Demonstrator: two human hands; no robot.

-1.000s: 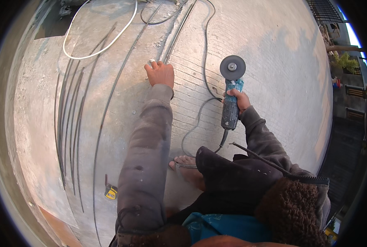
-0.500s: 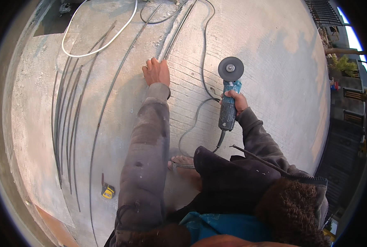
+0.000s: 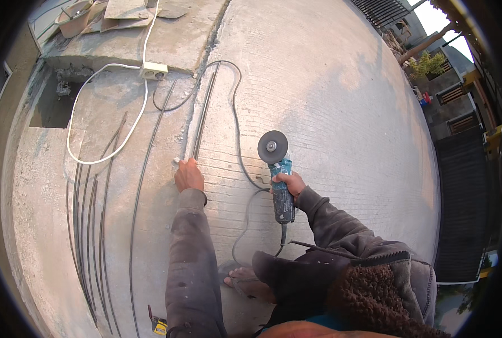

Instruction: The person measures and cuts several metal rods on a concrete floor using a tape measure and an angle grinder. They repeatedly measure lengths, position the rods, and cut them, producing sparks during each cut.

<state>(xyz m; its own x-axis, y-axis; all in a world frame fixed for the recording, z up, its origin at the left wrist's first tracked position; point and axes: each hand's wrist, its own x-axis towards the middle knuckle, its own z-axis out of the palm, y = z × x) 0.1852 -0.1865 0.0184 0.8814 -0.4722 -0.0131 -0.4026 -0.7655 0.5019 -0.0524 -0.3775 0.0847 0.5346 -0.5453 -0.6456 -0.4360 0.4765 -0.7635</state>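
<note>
My right hand (image 3: 290, 183) is wrapped round the body of a teal and dark angle grinder (image 3: 283, 197). Its dark disc (image 3: 272, 146) points away from me, and I cannot tell whether it is spinning. To the left, my left hand (image 3: 189, 176) is closed over the near ends of thin steel rods (image 3: 207, 112) lying on the concrete; its fingertips are partly hidden. A small pale lump (image 3: 176, 161) sits beside that hand. The grinder's black cord (image 3: 237, 107) loops over the ground ahead toward a white socket block (image 3: 154, 71).
More steel rods (image 3: 87, 236) lie at left, with one long rod (image 3: 140, 191) apart from them. A yellow tape measure (image 3: 159, 325) rests near my left sleeve. White cable (image 3: 70, 141) curls past an open pit (image 3: 53, 107). My sandalled foot (image 3: 242, 279) is close below.
The view has tipped up, bringing the socket block and far slab into sight. Both hands keep their holds on the rods and the grinder.
</note>
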